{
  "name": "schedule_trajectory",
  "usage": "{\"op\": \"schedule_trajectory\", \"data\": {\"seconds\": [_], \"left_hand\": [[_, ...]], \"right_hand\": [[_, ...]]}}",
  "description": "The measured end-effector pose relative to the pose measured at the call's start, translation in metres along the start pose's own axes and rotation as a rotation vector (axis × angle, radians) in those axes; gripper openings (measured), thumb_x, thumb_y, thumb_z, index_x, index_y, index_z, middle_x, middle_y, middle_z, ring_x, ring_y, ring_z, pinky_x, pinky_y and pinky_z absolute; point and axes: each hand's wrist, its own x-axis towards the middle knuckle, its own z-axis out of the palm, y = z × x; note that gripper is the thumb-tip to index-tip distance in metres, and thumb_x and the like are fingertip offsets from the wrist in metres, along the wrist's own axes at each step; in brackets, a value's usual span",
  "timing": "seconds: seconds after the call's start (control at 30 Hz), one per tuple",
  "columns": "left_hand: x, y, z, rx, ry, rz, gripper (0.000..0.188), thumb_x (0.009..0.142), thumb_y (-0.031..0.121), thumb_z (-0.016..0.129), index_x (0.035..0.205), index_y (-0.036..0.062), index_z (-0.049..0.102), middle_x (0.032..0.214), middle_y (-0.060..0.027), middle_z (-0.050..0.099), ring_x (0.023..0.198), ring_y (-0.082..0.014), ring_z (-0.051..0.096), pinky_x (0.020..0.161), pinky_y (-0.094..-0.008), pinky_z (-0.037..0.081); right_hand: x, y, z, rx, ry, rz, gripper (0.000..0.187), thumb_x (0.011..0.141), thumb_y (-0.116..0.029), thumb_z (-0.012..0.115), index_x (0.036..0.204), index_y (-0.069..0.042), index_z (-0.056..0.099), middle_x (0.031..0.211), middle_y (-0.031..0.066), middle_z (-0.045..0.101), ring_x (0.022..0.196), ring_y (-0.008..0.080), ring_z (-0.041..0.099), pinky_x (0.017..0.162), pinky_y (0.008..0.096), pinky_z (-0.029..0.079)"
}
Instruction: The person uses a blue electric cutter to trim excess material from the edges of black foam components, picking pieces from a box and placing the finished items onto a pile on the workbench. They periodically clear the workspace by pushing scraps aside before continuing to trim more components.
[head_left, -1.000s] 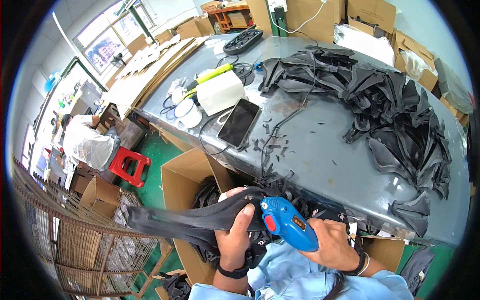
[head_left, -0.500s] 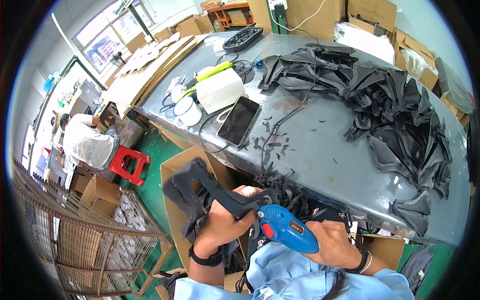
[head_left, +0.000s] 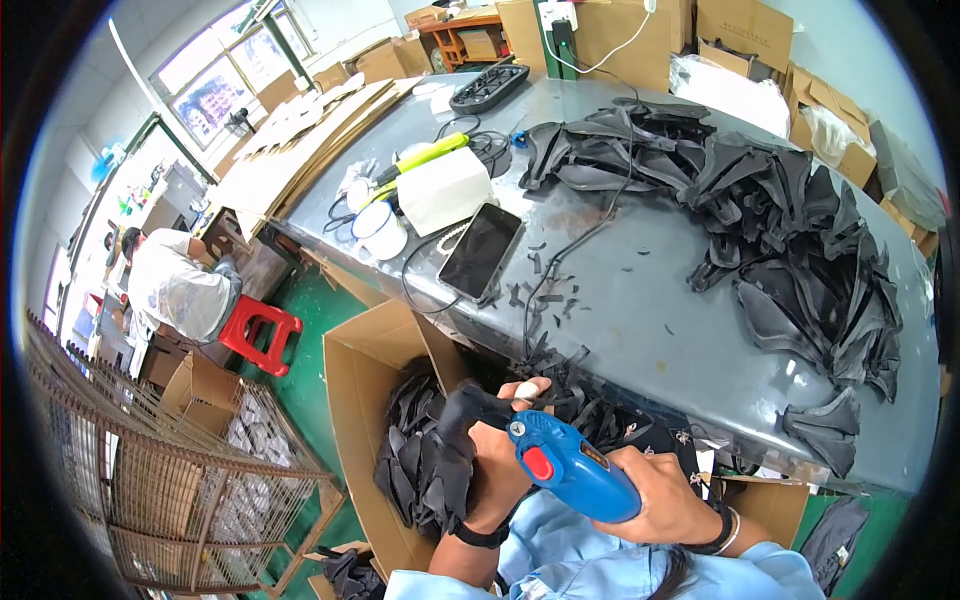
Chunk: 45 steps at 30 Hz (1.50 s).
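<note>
My right hand (head_left: 657, 497) grips a blue cordless cutter with a red button (head_left: 578, 462), which looks like electric scissors. The cutter's head points up and left, close by the fingers of my left hand (head_left: 500, 478). That hand is closed on a bent black foam piece (head_left: 462, 412); the cutter's tip is hidden, so I cannot tell whether it touches the piece. A white cover wraps one left fingertip. Below and left of this hand, a cardboard box (head_left: 350, 410) holds many similar black pieces (head_left: 405, 455).
A grey table (head_left: 640, 300) carries a large heap of black pieces (head_left: 770, 200), a phone (head_left: 481, 252), a white mug (head_left: 379, 231), a yellow-green tool (head_left: 430, 155) and a loose cable. Black scraps lie along its near edge. A wire cage (head_left: 190, 480) and a seated person (head_left: 180, 285) are left.
My left hand has turned and moved right and slightly down with the black piece, uncovering the pieces in the box. The cutter stays nearly in place in my right hand.
</note>
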Motion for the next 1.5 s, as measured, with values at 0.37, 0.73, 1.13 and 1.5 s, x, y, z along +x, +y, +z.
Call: {"op": "schedule_trajectory", "data": {"seconds": [0.37, 0.73, 1.13, 1.5], "left_hand": [[-0.019, -0.021, 0.017, -0.311, -0.238, 0.099, 0.035, 0.078, 0.004, 0.067, 0.111, 0.0054, 0.057, 0.108, -0.0082, 0.059, 0.095, -0.0196, 0.056, 0.084, -0.0313, 0.045], [0.013, 0.036, 0.015, -1.511, 0.418, -0.069, 0.053, 0.091, 0.048, 0.048, 0.122, 0.0050, 0.047, 0.134, -0.0108, 0.043, 0.107, -0.0278, 0.054, 0.090, -0.0413, 0.047], [-0.002, 0.013, -0.023, -1.079, 0.519, -0.249, 0.032, 0.084, 0.020, 0.059, 0.106, -0.0007, 0.049, 0.066, -0.0086, 0.053, 0.049, -0.0121, 0.050, 0.041, -0.0202, 0.039], [-0.004, 0.021, -0.033, -0.902, 0.329, -0.213, 0.030, 0.083, 0.012, 0.063, 0.108, -0.0020, 0.054, 0.074, -0.0104, 0.063, 0.056, -0.0120, 0.058, 0.049, -0.0205, 0.045]], "right_hand": [[0.005, -0.009, -0.011, -0.031, 0.071, -0.056, 0.055, 0.060, -0.019, 0.080, 0.101, -0.001, 0.050, 0.075, 0.0156, 0.062, 0.065, 0.0323, 0.064, 0.058, 0.0372, 0.050], [0.009, 0.004, -0.007, 0.058, 0.000, -0.055, 0.054, 0.061, -0.017, 0.077, 0.105, -0.003, 0.049, 0.080, 0.0143, 0.063, 0.070, 0.0316, 0.064, 0.060, 0.0374, 0.051], [0.001, 0.013, -0.003, -0.231, 0.066, 0.041, 0.047, 0.067, -0.022, 0.080, 0.096, 0.001, 0.052, 0.072, 0.0146, 0.063, 0.061, 0.0295, 0.065, 0.055, 0.0344, 0.050], [0.000, 0.011, -0.004, -0.209, 0.062, 0.002, 0.049, 0.064, -0.018, 0.077, 0.101, -0.001, 0.050, 0.069, 0.0145, 0.062, 0.059, 0.0315, 0.062, 0.053, 0.0388, 0.048]]}}
